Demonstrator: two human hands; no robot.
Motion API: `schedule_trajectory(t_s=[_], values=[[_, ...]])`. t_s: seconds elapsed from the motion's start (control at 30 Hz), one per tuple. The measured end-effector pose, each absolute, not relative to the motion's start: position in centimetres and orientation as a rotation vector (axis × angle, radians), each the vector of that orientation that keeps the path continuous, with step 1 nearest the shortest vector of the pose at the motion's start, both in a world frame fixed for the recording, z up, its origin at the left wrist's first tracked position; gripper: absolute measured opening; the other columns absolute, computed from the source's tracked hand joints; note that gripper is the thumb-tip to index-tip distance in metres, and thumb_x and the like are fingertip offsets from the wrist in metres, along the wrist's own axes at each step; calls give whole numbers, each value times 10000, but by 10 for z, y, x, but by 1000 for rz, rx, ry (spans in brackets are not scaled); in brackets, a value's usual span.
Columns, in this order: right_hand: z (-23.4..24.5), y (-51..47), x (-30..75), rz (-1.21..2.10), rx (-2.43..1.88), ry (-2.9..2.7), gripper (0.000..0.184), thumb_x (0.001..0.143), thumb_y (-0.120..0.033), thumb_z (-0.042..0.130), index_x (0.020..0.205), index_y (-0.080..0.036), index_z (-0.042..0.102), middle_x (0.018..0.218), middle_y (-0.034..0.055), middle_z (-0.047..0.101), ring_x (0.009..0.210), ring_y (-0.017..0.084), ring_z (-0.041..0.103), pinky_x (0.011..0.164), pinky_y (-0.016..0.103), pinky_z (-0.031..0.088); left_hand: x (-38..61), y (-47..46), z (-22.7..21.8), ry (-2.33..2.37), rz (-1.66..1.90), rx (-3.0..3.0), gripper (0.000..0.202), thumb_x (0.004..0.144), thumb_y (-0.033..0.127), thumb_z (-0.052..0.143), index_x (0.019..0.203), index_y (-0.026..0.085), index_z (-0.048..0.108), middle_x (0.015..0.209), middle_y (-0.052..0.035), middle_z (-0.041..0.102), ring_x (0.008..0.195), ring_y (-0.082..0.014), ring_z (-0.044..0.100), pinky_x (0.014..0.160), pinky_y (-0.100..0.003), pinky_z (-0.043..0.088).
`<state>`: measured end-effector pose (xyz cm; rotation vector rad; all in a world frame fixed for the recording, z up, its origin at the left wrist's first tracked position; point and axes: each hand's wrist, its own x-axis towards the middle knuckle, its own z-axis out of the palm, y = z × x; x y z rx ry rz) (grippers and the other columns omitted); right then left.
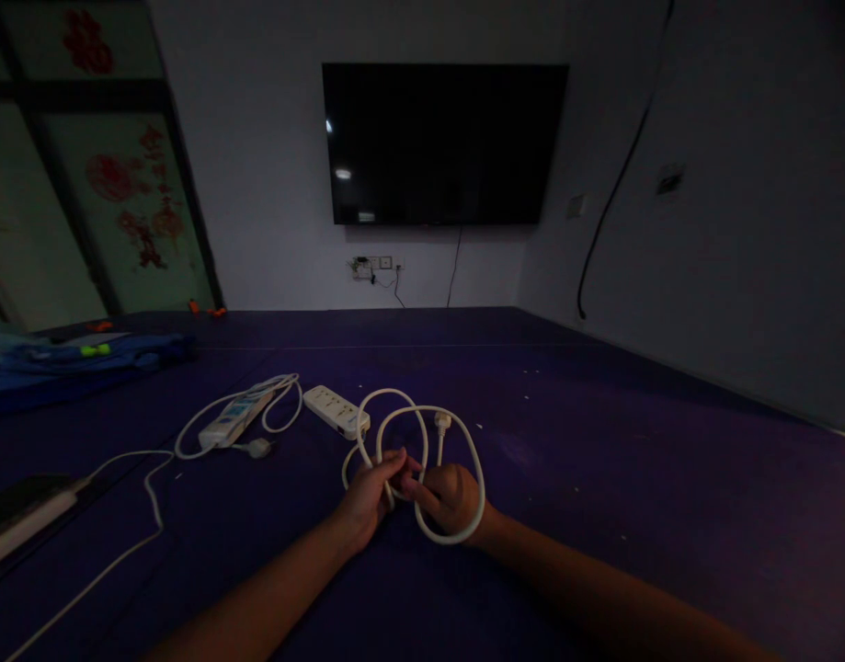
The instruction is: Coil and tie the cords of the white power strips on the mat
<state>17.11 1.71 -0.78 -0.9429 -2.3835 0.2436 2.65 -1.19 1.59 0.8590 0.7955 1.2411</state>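
A white power cord (478, 452) is looped in coils between my two hands. My left hand (371, 495) is closed around the left side of the coils. My right hand (451, 496) is closed too, gripping the cord, with one loop passing round its wrist side. The cord's plug (442, 421) sticks up just above my right hand. Beyond my left hand a white power strip (336, 410) lies on the purple mat; the cord seems to run to its near end, partly hidden behind the coils.
A second power strip (235, 418) with its own coiled cord and plug (259, 448) lies to the left. A device with a white cable (153, 501) sits at the lower left. Blue cloth (84, 363) lies farther back. A television (446, 142) hangs on the wall.
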Motion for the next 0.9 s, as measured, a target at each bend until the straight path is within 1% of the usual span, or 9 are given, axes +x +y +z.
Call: schedule_trajectory(t_s=[0.07,0.3,0.47,0.67,0.9], values=[[-7,17,171,250,-932,-2389,585,903,-473,250,538,-147,569,471,4,511,421,61,407,432,216,209,26,-12,16,791,1242,866,267,652,389,665,633,123,643,485,13,528,471,-83,488,517,-213,363],[-5,15,172,218,-900,-2377,573,901,-461,262,511,-140,532,452,-5,481,410,52,388,432,208,205,26,-12,16,784,1250,863,264,627,377,691,633,118,643,486,13,529,472,-81,490,508,-211,364],[-5,14,172,210,-901,-2370,575,902,-458,244,536,-143,556,471,7,500,420,64,412,437,210,221,26,-11,16,777,1256,852,279,607,382,707,625,111,644,482,5,538,474,-83,493,504,-208,365],[-8,20,174,243,-950,-2309,603,901,-455,197,545,-144,572,494,36,534,455,93,463,457,216,268,26,-8,13,721,1290,829,348,648,455,664,622,110,632,474,9,509,479,-91,484,514,-221,374],[-8,21,175,399,-981,-2151,526,878,-438,280,577,-157,607,522,25,564,487,106,497,461,204,314,24,-6,12,672,1319,792,469,723,554,541,643,102,634,461,7,488,459,-90,462,515,-223,371]])
